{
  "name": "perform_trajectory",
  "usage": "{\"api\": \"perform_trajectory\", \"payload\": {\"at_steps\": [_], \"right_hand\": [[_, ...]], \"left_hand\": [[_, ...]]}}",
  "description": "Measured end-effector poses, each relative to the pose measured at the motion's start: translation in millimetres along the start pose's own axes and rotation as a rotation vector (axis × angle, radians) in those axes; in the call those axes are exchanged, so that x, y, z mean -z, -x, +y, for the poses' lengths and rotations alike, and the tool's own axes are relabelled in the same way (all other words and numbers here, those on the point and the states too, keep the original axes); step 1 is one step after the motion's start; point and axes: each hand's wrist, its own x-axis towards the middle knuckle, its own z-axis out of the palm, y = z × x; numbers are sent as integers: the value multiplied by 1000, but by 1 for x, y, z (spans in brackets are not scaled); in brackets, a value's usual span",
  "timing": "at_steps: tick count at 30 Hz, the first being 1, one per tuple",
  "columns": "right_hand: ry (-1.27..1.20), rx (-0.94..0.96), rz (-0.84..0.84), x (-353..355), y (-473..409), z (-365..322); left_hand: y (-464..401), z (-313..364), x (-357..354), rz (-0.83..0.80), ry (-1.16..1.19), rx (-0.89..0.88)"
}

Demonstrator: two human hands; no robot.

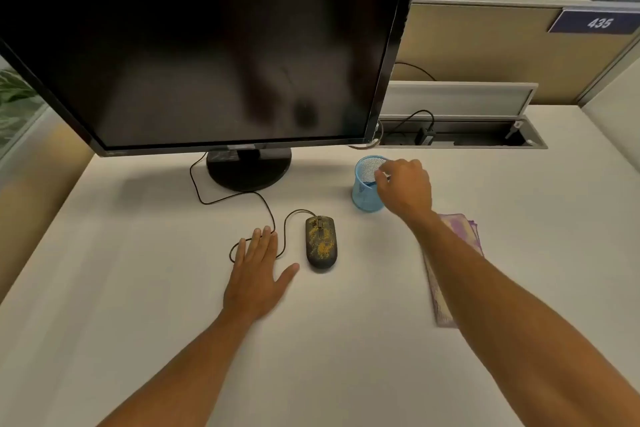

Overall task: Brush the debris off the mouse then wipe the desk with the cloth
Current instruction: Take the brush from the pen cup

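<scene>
A dark wired mouse [321,242] speckled with yellow debris lies on the white desk [138,288] in front of the monitor. My left hand [258,267] rests flat on the desk just left of the mouse, fingers straight, over part of the mouse cable. My right hand [405,185] is at the rim of a blue mesh cup [363,187], its fingers curled around something small and thin there; what it pinches is mostly hidden. A folded purple and white cloth [460,229] lies on the desk under my right forearm, partly covered by it.
A large black monitor [207,45] on a round stand [247,166] fills the back left. The mouse cable [207,198] loops across the desk. An open cable tray [460,135] with a plug runs along the back right, with partition walls behind.
</scene>
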Motion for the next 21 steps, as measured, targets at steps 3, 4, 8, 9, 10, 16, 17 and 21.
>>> {"api": "perform_trajectory", "payload": {"at_steps": [3, 4, 8, 9, 10, 16, 17, 21], "right_hand": [[48, -7, -143, 2, -20, 0], [65, -28, -198, 6, -25, -2], [232, 3, -326, 13, -37, -5], [272, 30, -348, 14, -39, -6], [305, 50, -365, 15, -40, -7], [405, 84, -401, 17, -42, -12], [410, 93, -407, 16, -42, -12], [406, 118, -420, 15, -41, -12]], "left_hand": [[1, 0, 2, -2, -28, 2], [1, 0, 1, -3, -32, 1], [0, -1, -1, 6, -25, -8], [0, -1, 0, 7, -25, -9], [1, -1, -1, 7, -30, -11], [0, -2, -2, 22, -27, -15], [0, -2, -2, 21, -28, -15], [0, -2, -2, 28, -17, -13]]}}
